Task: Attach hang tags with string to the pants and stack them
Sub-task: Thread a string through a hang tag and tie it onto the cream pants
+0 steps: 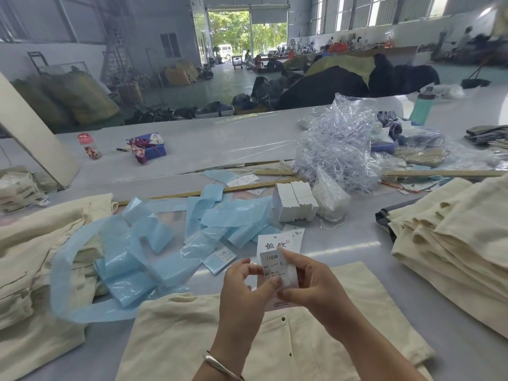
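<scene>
Both hands hold a white hang tag (277,248) upright above a cream pair of pants (176,339) lying flat at the table's near edge. My left hand (244,287) pinches the tag's lower left side. My right hand (308,281) grips its right edge, the forefinger laid across the printed "1103#" label. A second tag shows just behind the first. A block of white blank tags (294,200) stands further back, with a bag of white string (330,199) beside it. No string is visible on the held tag.
A stack of folded cream pants (453,237) sits at the right. More cream pants (35,254) are heaped at the left. Crumpled blue plastic strips (154,243) cover the middle of the table. Clear plastic wrap (338,149) and wooden rulers (192,192) lie beyond.
</scene>
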The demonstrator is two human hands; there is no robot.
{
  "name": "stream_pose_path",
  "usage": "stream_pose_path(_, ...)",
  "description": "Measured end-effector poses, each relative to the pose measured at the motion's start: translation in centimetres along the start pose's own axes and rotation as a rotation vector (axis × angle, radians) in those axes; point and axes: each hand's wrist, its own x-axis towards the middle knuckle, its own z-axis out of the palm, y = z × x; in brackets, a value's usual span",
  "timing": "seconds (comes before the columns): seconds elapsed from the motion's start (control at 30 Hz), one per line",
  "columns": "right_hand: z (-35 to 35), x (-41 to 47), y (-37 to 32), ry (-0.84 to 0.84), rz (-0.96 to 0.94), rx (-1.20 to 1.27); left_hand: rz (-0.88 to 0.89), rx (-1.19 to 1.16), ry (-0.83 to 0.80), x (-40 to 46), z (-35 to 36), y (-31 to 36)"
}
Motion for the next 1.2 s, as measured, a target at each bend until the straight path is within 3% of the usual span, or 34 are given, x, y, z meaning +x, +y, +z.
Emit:
stream_pose_path(0.4, 0.8, 0.1, 0.0, -0.011, -0.078, 0.119, 0.143, 0.017, -0.003, -0.5, 0.1, -0.5)
stream_pose_path(0.67, 1.0, 0.4, 0.4, 0.034, -0.092, 0.317, 0.111, -0.355, -0.064, -0.3, -0.4, -0.6)
stream_pose_path(0.8, 1.4, 1.1, 0.4, 0.150, 0.021, 0.478, 0.027, -0.481, -0.132, -0.6, -0.1, -0.8)
stream_pose_path(1.03, -0.1, 2.5, 0.2, 0.402, 0.150, 0.568, -0.051, -0.485, -0.244, -0.5, 0.2, -1.9)
stream_pose_path(1.2, -1.3, 2.6, 1.4, 0.484, 0.134, 0.455, -0.160, -0.411, -0.336, 1.0, 1.5, -2.8)
